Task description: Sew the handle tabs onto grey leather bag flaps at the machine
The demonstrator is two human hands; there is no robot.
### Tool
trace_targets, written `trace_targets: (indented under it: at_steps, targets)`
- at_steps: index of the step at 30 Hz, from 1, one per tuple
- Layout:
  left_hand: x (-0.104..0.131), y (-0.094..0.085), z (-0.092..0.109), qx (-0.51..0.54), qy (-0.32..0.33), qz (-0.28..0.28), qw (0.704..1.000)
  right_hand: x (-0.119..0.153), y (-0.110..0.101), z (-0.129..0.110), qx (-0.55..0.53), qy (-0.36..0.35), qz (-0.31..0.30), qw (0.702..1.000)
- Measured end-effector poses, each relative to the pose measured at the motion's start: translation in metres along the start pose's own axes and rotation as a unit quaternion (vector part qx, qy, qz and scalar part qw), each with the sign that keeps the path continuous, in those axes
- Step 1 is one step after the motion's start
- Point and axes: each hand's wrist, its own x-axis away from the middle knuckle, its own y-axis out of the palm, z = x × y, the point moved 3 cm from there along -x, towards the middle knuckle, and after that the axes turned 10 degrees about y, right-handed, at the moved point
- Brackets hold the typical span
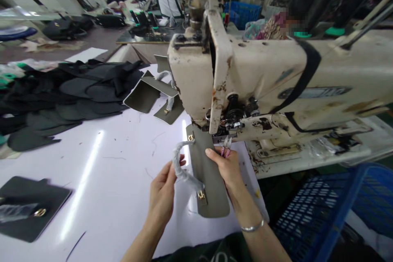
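A grey-green bag panel (211, 188) lies under the head of the sewing machine (196, 77), its far end close to the needle area. On it a curved handle (179, 168), wrapped in clear plastic, is fixed by gold-coloured metal fittings. My left hand (162, 192) is closed around the handle's outer curve. My right hand (229, 168) has its thumb on top of the panel near its right edge. Small thread snips (226, 146) with pink handles are also held in the right hand, blades pointing away from me. The panel's underside is hidden.
Similar panels with handles (170, 108) lie behind the work, and another panel (30, 208) sits at the left. Black pieces (92, 86) are heaped at the back left. A blue basket (325, 204) stands at the right. Thread bits litter the white table (116, 188). Another person (273, 26) is beyond the machine.
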Motion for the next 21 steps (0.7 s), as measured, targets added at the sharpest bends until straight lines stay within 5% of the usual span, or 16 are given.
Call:
trace_targets:
  at_steps: [3,5,10,21]
  targets:
    - [-0.005,0.027,-0.017,0.047,-0.081,-0.173,0.980,0.002,0.001,0.000,0.005,0.009,-0.014,1.000]
    - [-0.004,0.040,-0.022,0.071,-0.115,-0.221,0.966,0.003,-0.002,-0.004,0.052,-0.018,0.016,0.998]
    - [-0.006,0.048,-0.027,0.097,-0.193,-0.220,0.951,0.003,-0.009,-0.010,0.141,-0.067,0.075,0.985]
    - [-0.019,0.040,-0.020,0.058,-0.150,-0.210,0.964,0.005,-0.017,0.003,0.045,0.012,0.004,0.999]
